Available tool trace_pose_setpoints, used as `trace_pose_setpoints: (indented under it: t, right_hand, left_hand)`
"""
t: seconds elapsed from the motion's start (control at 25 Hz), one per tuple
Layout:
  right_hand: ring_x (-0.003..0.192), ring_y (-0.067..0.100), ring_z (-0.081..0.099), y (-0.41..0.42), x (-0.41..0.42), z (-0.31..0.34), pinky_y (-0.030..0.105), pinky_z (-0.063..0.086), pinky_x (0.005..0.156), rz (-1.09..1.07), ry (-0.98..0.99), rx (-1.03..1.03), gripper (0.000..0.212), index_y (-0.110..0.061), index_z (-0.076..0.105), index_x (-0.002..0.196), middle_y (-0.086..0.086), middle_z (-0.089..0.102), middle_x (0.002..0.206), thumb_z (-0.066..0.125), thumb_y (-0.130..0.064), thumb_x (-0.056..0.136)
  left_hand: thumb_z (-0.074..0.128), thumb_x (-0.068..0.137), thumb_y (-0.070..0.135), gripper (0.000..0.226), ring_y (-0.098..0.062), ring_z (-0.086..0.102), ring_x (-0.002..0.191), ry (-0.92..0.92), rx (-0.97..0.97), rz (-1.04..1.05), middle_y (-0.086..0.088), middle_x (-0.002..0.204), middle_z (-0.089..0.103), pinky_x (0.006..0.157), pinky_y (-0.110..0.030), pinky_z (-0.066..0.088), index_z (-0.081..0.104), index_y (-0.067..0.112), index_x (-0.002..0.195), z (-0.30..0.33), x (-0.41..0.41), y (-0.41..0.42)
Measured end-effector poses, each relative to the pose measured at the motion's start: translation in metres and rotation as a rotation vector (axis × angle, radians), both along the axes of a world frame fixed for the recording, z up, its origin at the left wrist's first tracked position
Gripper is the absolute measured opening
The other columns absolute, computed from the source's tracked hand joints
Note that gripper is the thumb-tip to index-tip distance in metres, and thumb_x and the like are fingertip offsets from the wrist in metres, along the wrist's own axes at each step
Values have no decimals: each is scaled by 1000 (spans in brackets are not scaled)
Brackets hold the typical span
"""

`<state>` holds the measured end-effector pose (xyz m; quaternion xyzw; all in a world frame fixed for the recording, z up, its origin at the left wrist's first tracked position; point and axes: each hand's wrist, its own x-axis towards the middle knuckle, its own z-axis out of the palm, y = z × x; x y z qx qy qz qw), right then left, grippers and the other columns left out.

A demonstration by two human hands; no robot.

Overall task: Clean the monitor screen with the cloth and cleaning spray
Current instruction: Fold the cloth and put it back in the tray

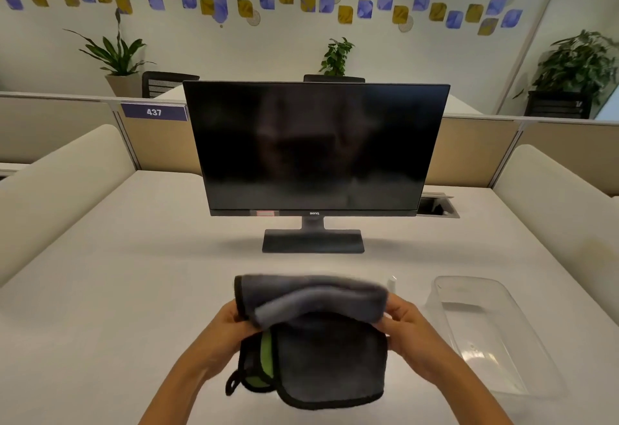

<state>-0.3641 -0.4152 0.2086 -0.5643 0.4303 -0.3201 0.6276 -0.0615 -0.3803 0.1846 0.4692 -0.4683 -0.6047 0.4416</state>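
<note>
A black monitor [315, 146] stands on its base at the middle of the white desk, its screen dark. In front of it I hold a grey cloth [321, 341] with black edging and a green underside, folded over on itself and lifted above the desk. My left hand [231, 324] grips its left edge and my right hand [405, 324] grips its right edge. Just behind my right hand the white tip of a spray bottle [392, 282] shows; the cloth and that hand hide the bottle's body.
A clear plastic tray [485, 334] lies on the white desk [117, 290] to the right of my hands. Cream padded dividers flank the desk on both sides. A cable hatch [435, 207] sits at the monitor's back right. Plants stand beyond the partition.
</note>
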Motion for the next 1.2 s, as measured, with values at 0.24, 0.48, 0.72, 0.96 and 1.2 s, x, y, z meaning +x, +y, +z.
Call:
trace_pose_setpoints:
  t: [0.24,0.48,0.72,0.96,1.2]
  right_hand:
    - [100,24,58,-5,9,18,34,56,70,30,105,-186,51,-20,63,68,-2,59,104,34,16,89]
    - [100,29,59,-16,26,40,34,54,73,-8,0,-257,47,-20,62,52,7,61,105,43,12,80]
    - [100,20,62,-24,75,51,27,55,80,13,109,-361,58,-24,65,47,-2,68,102,45,15,86]
    - [97,15,65,-16,94,48,23,55,83,-166,129,-357,36,-29,74,79,-8,69,103,49,-8,95]
    - [108,18,58,-13,73,43,36,48,95,-302,135,5,44,-20,56,124,5,62,121,43,-47,92]
  left_hand:
    - [52,85,15,23,-30,59,105,-37,-143,-45,-3,110,64,76,-36,55,67,14,68,18,20,-16]
    - [48,81,44,49,-36,55,117,290,104,-240,-15,129,57,90,-50,50,58,17,122,42,42,-33]
    - [57,72,64,52,-11,63,99,-381,51,-620,12,113,64,75,-22,52,57,37,117,59,8,-35]
    - [70,66,58,41,-8,64,100,-283,43,-402,17,105,68,82,-26,55,61,47,105,44,0,-28]
    - [75,68,46,39,-17,66,100,-11,-16,-253,7,107,69,75,-27,56,63,40,105,43,-32,-28]
